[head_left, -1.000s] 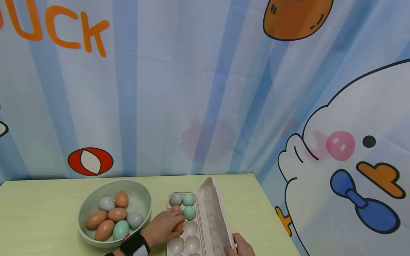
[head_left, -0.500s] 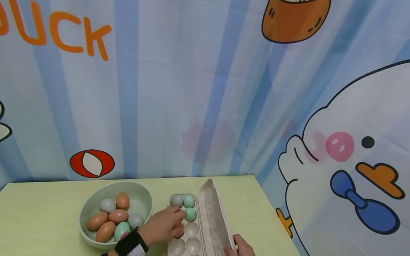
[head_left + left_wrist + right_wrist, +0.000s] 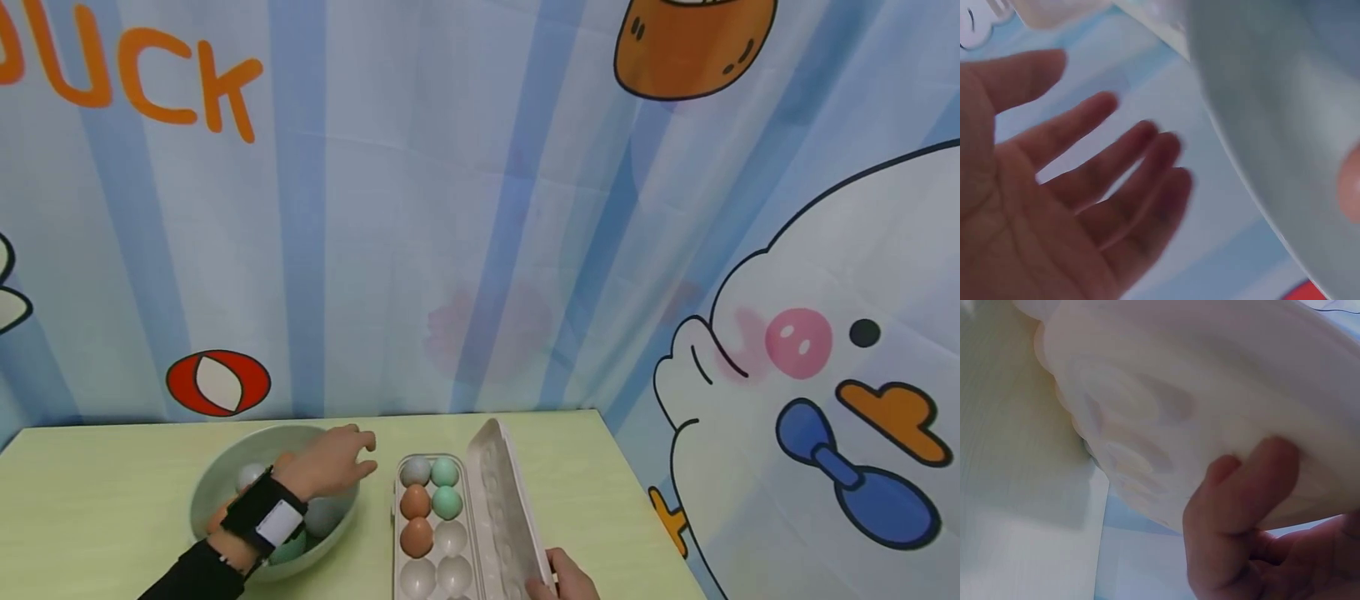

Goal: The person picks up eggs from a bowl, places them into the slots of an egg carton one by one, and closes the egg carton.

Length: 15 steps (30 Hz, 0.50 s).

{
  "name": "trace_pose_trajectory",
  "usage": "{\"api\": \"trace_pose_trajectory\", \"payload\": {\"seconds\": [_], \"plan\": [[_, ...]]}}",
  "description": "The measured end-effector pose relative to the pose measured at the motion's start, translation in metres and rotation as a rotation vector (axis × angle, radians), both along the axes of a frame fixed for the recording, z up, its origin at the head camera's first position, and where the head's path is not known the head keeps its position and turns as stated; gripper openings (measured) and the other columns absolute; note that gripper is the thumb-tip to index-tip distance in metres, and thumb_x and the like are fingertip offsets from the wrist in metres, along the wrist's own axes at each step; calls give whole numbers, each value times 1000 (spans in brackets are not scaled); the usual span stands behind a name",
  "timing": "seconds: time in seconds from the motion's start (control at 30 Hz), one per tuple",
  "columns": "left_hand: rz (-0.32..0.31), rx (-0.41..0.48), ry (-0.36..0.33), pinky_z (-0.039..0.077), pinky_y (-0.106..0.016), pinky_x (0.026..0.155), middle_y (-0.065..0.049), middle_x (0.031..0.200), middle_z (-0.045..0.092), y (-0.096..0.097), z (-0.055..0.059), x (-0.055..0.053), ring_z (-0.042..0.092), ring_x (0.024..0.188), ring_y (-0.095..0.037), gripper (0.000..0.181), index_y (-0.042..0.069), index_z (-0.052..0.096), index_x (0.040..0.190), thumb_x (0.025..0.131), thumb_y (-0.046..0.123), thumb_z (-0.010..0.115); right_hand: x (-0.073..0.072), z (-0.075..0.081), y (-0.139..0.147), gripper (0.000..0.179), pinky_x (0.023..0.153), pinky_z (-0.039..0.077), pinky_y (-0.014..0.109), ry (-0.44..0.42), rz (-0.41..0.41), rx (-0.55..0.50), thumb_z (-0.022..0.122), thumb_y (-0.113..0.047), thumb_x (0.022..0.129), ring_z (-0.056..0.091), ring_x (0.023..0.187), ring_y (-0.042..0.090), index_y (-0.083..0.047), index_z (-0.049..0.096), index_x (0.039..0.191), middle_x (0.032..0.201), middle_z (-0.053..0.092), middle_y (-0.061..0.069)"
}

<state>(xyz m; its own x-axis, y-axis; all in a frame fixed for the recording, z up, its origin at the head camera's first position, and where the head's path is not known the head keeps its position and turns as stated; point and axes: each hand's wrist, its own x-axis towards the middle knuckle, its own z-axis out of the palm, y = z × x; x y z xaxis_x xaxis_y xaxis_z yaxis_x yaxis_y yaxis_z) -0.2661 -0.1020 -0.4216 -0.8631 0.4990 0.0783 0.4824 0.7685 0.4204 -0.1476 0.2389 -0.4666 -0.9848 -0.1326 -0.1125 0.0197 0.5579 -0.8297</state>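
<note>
My left hand is held above the right part of a pale green bowl, fingers relaxed and holding nothing. In the left wrist view the open palm shows beside the bowl's wall. Below the hand and wrist lie a grey egg, a green egg and others partly hidden. My right hand grips the raised lid of an egg carton, thumb on one face, fingers behind. Two brown eggs, two green eggs and one grey egg sit in the carton's cups.
The carton stands right of the bowl on a pale yellow table, and its near end is cut off by the frame. Behind the table hangs a blue striped cloth with cartoon prints.
My left hand has left the brown eggs in the carton, now both in full view, and moved left and back over the bowl. The right hand stays on the lid.
</note>
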Motion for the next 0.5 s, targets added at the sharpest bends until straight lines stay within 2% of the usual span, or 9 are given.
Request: {"api": "trace_pose_trajectory", "payload": {"seconds": [0.13,0.3,0.4,0.47,0.5], "plan": [[49,-26,-83,45,-39,68,-15,95,62,-18,-1,-10,54,76,-24,19,-1,63,101,89,12,61,0,0,-2,28,61,51,39,14,-10,12,57,-11,85,62,75,24,9,52,105,88,60,9],[133,-68,-159,44,-38,67,-13,99,63,-38,-3,-18,51,74,-21,27,-3,63,108,87,14,62,0,1,-2,28,61,51,39,-2,-31,15,58,-10,85,62,75,24,9,53,104,87,60,9],[202,-55,-215,42,-35,59,-10,83,59,-46,-7,-20,51,65,-20,14,0,64,95,86,9,60,-1,2,-2,28,62,52,41,-32,-42,15,58,-10,85,62,75,26,9,52,104,87,59,9],[233,-43,-219,36,-30,52,-7,70,50,-49,-10,-20,46,56,-19,4,2,61,82,83,4,58,-1,3,-2,27,62,52,41,-46,-48,16,58,-10,85,63,75,26,9,52,104,88,60,10],[243,-47,-198,33,-29,50,-6,65,46,-51,-12,-20,44,54,-18,6,4,58,75,81,2,57,-1,3,-2,27,62,52,42,-51,-52,21,58,-11,85,63,75,26,9,53,104,88,60,10]]}}
